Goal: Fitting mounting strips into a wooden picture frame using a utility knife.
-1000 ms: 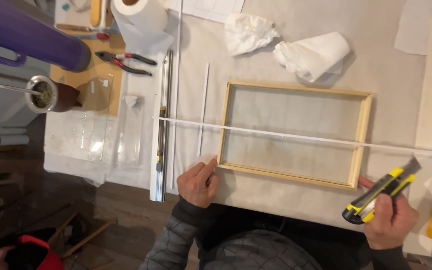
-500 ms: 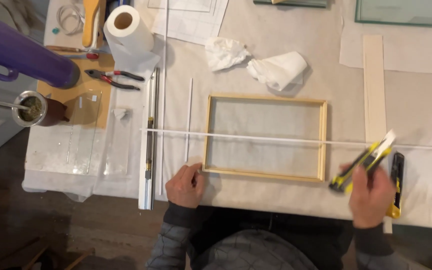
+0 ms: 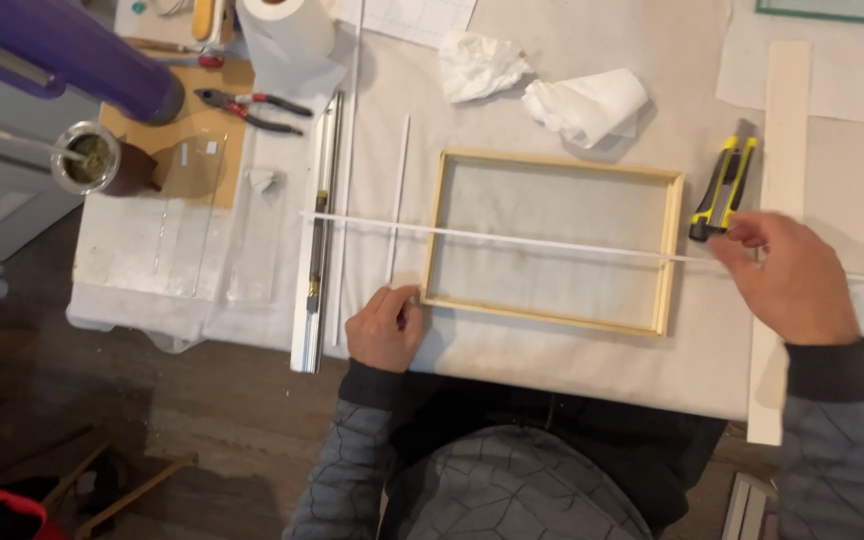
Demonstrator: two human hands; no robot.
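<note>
A rectangular wooden frame lies flat on the paper-covered table. My left hand grips the frame's near left corner, fingers curled on it. A long thin white strip lies across the frame from left to right and passes under my right hand. That hand rests palm down right of the frame, its fingertips at the near end of a yellow and black utility knife, which lies on the table.
A metal ruler and a short white rod lie left of the frame. Crumpled tissues, a paper roll, pliers, a cup with a straw and a wooden slat surround the work. A purple cylinder lies at the far left.
My right hand carried the yellow knife up past the frame's right side and laid it on the table. The left hand stayed on the frame's corner. The view shifted.
</note>
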